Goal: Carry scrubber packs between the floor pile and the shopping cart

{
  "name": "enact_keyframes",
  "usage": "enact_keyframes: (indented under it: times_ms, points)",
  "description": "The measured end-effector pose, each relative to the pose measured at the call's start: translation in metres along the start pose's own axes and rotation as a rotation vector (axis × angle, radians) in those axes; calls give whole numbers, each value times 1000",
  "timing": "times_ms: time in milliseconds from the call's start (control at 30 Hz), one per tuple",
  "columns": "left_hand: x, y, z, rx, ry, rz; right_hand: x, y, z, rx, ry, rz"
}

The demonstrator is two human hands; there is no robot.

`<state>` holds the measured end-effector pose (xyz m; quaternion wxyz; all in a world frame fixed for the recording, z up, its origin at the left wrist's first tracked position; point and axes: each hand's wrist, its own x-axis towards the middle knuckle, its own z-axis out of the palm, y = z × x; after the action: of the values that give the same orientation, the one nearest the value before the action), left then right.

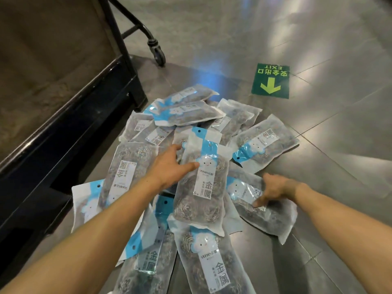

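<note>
We see the upright packet [201, 183] of steel scourers lying on top of the heap of packets [186, 115], near its middle; the left hand [169, 166] grips its left edge, thumb laid across the blue cloud print and fingers curled behind the top corner; just right of the upright packet lies a tilted packet [265, 211], partly on the bare floor [318, 145]; the right hand [273, 189] presses down on it, fingers bent over its upper edge and thumb pointing at its clear front; beyond the upright packet the heap spreads away from us; a green exit sticker [270, 81] with an arrow sits on the floor well beyond and to the right; a black cart [70, 128] stands left of it, one caster wheel [158, 54] farther off.
</note>
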<state>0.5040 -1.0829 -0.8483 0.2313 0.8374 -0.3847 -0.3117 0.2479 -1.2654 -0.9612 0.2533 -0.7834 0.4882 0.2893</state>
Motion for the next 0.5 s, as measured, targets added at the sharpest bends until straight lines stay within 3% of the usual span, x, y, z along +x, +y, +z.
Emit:
enact_keyframes:
  times_ms: [167, 267, 500]
  points:
    - [9, -9, 23, -109, -59, -202, -7, 6, 2, 232, -89, -53]
    - [15, -10, 34, -210, -85, -237, -13, 14, 3, 430, -143, -48]
    - [38, -10, 69, -266, -56, -299, -30, 13, -4, 740, 51, -11]
